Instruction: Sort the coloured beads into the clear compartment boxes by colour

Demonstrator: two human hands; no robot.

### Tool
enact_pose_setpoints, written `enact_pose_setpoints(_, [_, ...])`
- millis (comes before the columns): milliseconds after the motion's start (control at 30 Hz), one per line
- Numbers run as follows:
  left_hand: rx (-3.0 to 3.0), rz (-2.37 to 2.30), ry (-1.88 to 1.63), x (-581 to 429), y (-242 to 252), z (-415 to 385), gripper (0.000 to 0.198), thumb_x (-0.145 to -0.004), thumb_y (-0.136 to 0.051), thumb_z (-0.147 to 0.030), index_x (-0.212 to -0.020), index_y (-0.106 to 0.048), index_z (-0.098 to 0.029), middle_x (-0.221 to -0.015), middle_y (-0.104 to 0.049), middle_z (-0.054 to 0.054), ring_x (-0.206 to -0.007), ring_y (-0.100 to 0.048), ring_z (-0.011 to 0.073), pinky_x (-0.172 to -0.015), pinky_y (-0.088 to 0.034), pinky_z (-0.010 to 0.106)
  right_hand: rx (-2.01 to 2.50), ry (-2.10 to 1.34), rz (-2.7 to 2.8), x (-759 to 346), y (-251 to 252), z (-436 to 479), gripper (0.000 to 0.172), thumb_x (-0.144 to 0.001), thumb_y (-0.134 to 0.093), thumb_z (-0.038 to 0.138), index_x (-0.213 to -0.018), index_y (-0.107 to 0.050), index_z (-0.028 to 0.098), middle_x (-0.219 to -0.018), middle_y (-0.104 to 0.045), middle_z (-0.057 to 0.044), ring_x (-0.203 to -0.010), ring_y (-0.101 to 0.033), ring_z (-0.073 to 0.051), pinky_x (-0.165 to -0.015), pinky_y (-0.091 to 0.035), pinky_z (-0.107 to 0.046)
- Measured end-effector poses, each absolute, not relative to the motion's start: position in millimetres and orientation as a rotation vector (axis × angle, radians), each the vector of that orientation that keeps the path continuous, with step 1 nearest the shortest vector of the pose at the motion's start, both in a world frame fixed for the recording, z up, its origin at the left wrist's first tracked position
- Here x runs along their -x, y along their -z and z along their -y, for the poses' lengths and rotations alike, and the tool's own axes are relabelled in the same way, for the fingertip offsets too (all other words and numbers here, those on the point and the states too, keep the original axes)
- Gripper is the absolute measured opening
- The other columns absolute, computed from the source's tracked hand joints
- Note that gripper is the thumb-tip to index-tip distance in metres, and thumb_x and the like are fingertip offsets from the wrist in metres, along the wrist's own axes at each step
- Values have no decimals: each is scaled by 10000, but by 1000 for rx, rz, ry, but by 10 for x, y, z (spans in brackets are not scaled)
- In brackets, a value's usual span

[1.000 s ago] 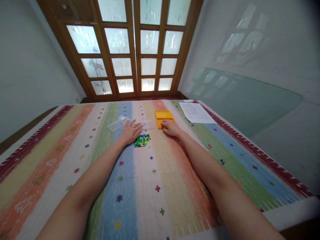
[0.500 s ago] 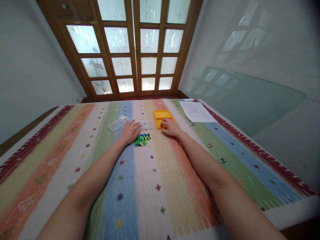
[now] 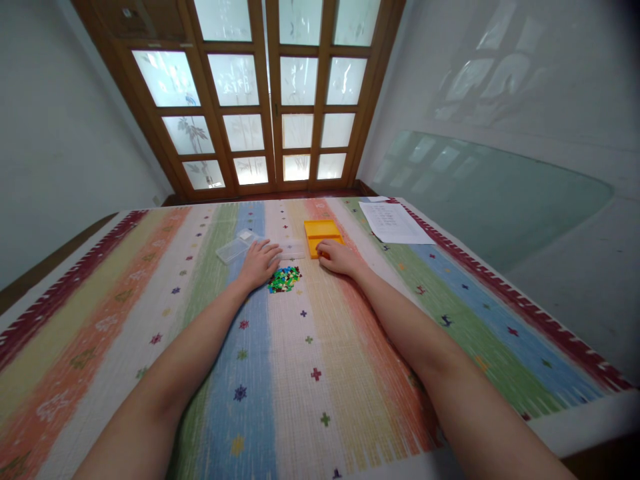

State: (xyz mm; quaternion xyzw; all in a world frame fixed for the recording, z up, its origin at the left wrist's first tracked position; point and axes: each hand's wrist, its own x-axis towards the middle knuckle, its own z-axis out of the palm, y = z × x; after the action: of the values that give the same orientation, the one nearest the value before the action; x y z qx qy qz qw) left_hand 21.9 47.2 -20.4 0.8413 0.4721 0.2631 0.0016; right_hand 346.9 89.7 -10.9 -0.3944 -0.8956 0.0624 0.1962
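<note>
My left hand (image 3: 259, 263) lies flat on the striped cloth, fingers stretched out, just left of a small heap of green, black and white beads (image 3: 283, 279). My right hand (image 3: 337, 257) rests at the near edge of an orange tray (image 3: 321, 231), its fingers curled against the tray's front rim. A clear plastic box (image 3: 232, 251) lies beyond my left hand, and a clear lid (image 3: 293, 250) lies between the two hands.
The table is covered with a rainbow-striped cloth (image 3: 310, 347). A printed sheet of paper (image 3: 394, 223) lies at the far right. A wooden-framed glass door (image 3: 270, 93) stands behind the table. A glass pane (image 3: 480, 193) leans on the right wall.
My right hand and the orange tray have shifted a little to the left, closer to the clear lid. My left hand has stayed put.
</note>
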Motion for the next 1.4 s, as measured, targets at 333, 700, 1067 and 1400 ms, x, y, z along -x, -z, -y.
enact_pose_setpoints(333, [-2566, -1540, -944, -191, 240, -557, 414, -937, -618, -336, -1326, -673, -205, -1413, -639, 108, -1381, -501, 306, -1239, -345, 517, 1042, -235, 2490, -3323, 105, -831, 177, -994, -545, 193, -1064, -707, 201, -1096, -720, -87, -970, -652, -233, -843, -468, -317])
enact_pose_setpoints(700, [-2574, -1620, -851, -182, 231, -637, 578, -874, -707, -385, -1425, -621, -232, -1371, -635, 128, -1350, -500, 349, -1245, -283, 598, 915, -182, 2543, -3172, 72, -831, 171, -1021, -546, 185, -1025, -716, 202, -1049, -738, -88, -1034, -627, -252, -978, -439, -383])
enact_pose_setpoints(1067, [-2305, -1386, -1253, -288, 63, -502, 553, -875, -734, -339, -1400, -583, -255, -1318, -552, 88, -1239, -576, 256, -1121, -491, 440, 867, -195, 2498, -3069, 153, -838, 170, -1018, -613, 225, -1094, -763, 246, -1143, -764, -69, -1106, -660, -242, -1040, -413, -380])
enact_pose_setpoints(1400, [-2057, -1280, -1328, -648, -61, -347, 659, -817, -744, -285, -1441, -536, -241, -1345, -564, 112, -1150, -615, 239, -992, -562, 417, 1019, -124, 1973, -3241, -82, -778, 336, -1077, -442, 385, -1219, -692, 211, -1200, -712, -133, -1155, -634, -296, -1045, -474, -451])
